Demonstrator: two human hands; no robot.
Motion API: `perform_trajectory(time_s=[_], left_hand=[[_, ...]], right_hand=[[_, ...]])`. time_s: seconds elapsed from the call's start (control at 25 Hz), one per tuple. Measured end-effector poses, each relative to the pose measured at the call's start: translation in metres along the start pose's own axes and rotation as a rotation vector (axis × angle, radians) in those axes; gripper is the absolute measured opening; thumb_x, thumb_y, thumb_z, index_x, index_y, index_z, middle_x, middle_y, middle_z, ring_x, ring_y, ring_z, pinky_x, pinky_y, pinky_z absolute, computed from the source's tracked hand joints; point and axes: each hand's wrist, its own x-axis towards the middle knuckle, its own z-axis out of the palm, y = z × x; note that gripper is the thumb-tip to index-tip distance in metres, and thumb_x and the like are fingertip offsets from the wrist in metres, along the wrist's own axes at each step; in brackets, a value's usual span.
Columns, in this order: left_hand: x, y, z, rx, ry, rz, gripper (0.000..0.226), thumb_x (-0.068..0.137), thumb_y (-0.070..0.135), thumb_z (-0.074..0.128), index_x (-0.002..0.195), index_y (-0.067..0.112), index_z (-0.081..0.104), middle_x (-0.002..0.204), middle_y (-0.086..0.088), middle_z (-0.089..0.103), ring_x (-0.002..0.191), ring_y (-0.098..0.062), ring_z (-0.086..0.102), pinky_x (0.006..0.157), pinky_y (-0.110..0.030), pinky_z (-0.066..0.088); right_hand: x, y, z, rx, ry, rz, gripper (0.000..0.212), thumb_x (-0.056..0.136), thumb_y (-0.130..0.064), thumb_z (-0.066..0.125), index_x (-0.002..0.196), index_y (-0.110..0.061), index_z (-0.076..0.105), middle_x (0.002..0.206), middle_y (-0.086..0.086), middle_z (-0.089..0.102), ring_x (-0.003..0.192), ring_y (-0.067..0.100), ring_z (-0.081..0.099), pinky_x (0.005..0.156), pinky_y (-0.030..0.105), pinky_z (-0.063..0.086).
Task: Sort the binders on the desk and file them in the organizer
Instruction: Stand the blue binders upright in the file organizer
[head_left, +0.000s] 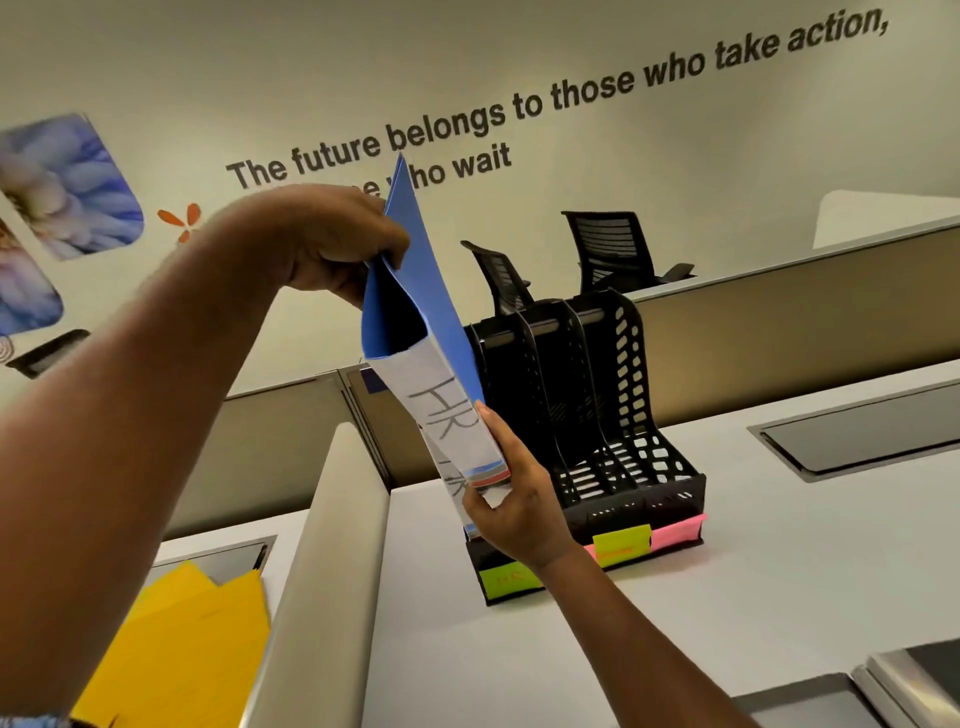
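White desk (727, 597), lettered wall behind. Above the desk a blue binder (415, 291) labelled HR is held upright in the air, in front of the black organizer (597, 415). Left hand (332, 244) curls round its top edge; right hand (511, 512) grips its lower end, thumb up along the edge. Yellow folders (182, 649) lie beyond the divider at left.

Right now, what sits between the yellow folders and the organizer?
Head view: a beige divider and a strip of bare desk separate folders from organizer.
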Motion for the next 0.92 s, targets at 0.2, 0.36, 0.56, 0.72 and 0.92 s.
perform_trajectory(time_s=[0.2,0.36,0.56,0.72,0.92], left_hand=[[0.011,0.005,0.014,0.010,0.003,-0.032,0.040,0.089,-0.009,0.043,0.128,-0.001,0.041,0.120,-0.025,0.051,0.075,-0.036,0.064,0.045,-0.037,0.057],[0.023,0.000,0.027,0.035,-0.041,-0.043,0.052,0.088,-0.016,0.039,0.135,0.005,0.037,0.132,-0.024,0.041,0.088,-0.045,0.062,0.043,-0.040,0.056],[0.034,0.001,0.037,0.039,-0.097,-0.029,0.055,0.087,-0.017,0.041,0.134,0.010,0.040,0.138,-0.022,0.038,0.104,-0.054,0.055,0.044,-0.041,0.056],[0.040,0.002,0.043,0.024,-0.123,-0.029,0.052,0.087,-0.017,0.041,0.131,0.010,0.043,0.134,-0.022,0.042,0.097,-0.053,0.058,0.043,-0.039,0.055],[0.054,-0.004,0.047,0.065,-0.142,-0.083,0.052,0.086,-0.019,0.038,0.133,0.003,0.042,0.134,-0.026,0.042,0.098,-0.053,0.058,0.046,-0.044,0.057]], right_hand=[[0.008,0.031,0.006,0.134,-0.145,0.274,0.068,0.087,-0.031,0.068,0.143,-0.035,0.030,0.137,-0.010,0.047,0.128,0.008,0.047,0.090,0.031,0.055],[0.002,0.052,0.012,0.179,-0.210,0.369,0.066,0.084,-0.042,0.067,0.140,-0.045,0.031,0.133,-0.019,0.049,0.125,0.000,0.048,0.089,0.019,0.052],[-0.009,0.073,0.018,0.198,-0.234,0.418,0.068,0.085,-0.050,0.063,0.143,-0.037,0.030,0.134,-0.015,0.052,0.122,0.001,0.051,0.089,0.019,0.052],[-0.028,0.090,0.009,-0.018,-0.283,0.345,0.070,0.087,-0.057,0.055,0.146,-0.034,0.028,0.133,-0.021,0.052,0.119,-0.009,0.049,0.093,0.012,0.047],[-0.035,0.100,0.011,-0.311,-0.290,0.227,0.072,0.087,-0.065,0.041,0.146,-0.026,0.031,0.122,-0.003,0.065,0.104,0.014,0.064,0.085,0.033,0.056]])
